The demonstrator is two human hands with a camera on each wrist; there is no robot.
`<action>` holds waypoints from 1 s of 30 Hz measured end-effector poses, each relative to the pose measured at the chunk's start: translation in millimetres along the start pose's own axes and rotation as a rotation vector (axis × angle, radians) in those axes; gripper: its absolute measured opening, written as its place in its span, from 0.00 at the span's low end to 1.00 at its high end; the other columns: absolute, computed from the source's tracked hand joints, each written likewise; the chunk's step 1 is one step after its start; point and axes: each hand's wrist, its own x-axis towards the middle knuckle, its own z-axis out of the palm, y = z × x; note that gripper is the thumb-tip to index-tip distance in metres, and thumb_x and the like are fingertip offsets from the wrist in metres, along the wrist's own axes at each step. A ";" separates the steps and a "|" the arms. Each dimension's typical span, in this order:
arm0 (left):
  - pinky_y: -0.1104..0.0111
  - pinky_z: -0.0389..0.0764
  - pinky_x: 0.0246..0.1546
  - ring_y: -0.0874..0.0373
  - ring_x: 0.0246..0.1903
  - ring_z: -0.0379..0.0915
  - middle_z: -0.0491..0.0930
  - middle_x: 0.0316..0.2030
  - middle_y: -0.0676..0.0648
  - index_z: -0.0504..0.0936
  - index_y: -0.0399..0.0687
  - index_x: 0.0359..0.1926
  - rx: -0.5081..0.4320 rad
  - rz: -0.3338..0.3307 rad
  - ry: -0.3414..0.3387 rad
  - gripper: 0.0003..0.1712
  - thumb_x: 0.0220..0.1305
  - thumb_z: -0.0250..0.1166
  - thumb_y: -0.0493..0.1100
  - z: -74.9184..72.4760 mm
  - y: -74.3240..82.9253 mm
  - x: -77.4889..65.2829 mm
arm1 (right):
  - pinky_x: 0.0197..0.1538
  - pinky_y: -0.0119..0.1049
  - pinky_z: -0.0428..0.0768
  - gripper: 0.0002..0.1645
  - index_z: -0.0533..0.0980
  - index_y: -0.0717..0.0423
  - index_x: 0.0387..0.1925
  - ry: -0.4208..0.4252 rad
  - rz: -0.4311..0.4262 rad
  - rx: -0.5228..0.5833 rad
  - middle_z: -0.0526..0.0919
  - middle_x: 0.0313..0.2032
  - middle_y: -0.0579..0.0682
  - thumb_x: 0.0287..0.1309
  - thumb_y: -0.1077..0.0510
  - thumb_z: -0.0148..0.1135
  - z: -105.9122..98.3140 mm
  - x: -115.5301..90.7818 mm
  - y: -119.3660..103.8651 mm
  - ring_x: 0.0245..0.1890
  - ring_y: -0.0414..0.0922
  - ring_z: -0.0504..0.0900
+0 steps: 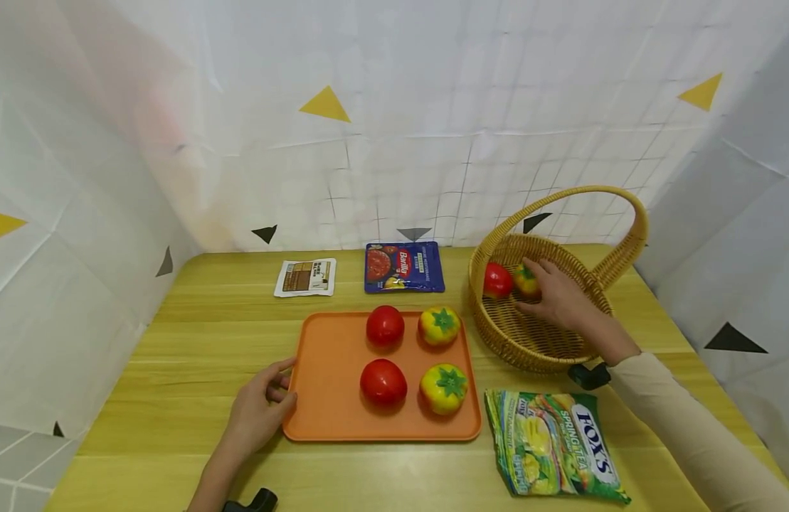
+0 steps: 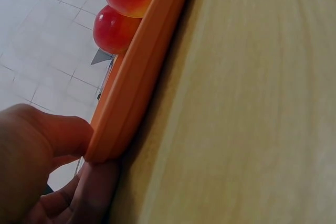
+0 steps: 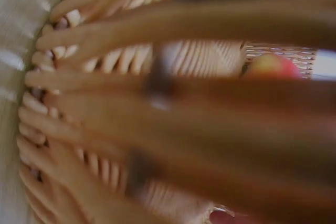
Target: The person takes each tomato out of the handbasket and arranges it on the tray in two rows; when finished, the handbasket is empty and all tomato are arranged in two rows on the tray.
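My left hand (image 1: 258,409) grips the left edge of an orange tray (image 1: 326,377), which lies on the table; in the left wrist view, thumb and finger pinch the rim at a corner. On the tray sit two red fruits (image 1: 384,382) and two yellow fruits with green leafy tops (image 1: 443,389). Inside the wicker basket (image 1: 496,341), my right hand (image 1: 557,295) has its fingers and thumb around another yellow fruit (image 1: 526,282), partly hidden by them. A red fruit (image 1: 497,281) lies beside it. Blurred wicker fills most of the right wrist view.
A green bag of Fox's sweets (image 1: 554,444) lies in front of the basket. Behind the tray are a blue Barilla pouch (image 1: 403,267) and a small white-and-brown packet (image 1: 306,277). The basket's tall handle (image 1: 586,190) arches over the far side.
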 end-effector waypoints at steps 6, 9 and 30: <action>0.69 0.78 0.33 0.59 0.33 0.78 0.80 0.39 0.47 0.77 0.49 0.65 -0.012 -0.004 -0.002 0.33 0.58 0.70 0.30 0.9 0.5 -0.6 | 0.55 0.65 0.70 0.43 0.61 0.69 0.71 0.043 -0.019 0.041 0.66 0.60 0.75 0.60 0.60 0.69 1.1 -0.9 4.7 0.55 0.70 0.71; 0.69 0.78 0.33 0.59 0.33 0.78 0.80 0.38 0.47 0.77 0.50 0.65 -0.014 0.000 0.005 0.33 0.58 0.70 0.30 1.0 0.3 -0.9 | 0.54 0.64 0.70 0.40 0.64 0.67 0.69 0.069 -0.023 0.052 0.69 0.57 0.73 0.58 0.61 0.70 0.4 -1.0 5.3 0.53 0.68 0.72; 0.69 0.79 0.33 0.61 0.32 0.79 0.81 0.38 0.47 0.77 0.50 0.66 -0.009 0.000 -0.002 0.33 0.58 0.70 0.30 0.5 -2.0 0.4 | 0.51 0.64 0.73 0.40 0.68 0.65 0.67 0.166 -0.063 0.060 0.72 0.56 0.69 0.55 0.61 0.73 -7.8 -19.9 -7.9 0.51 0.66 0.74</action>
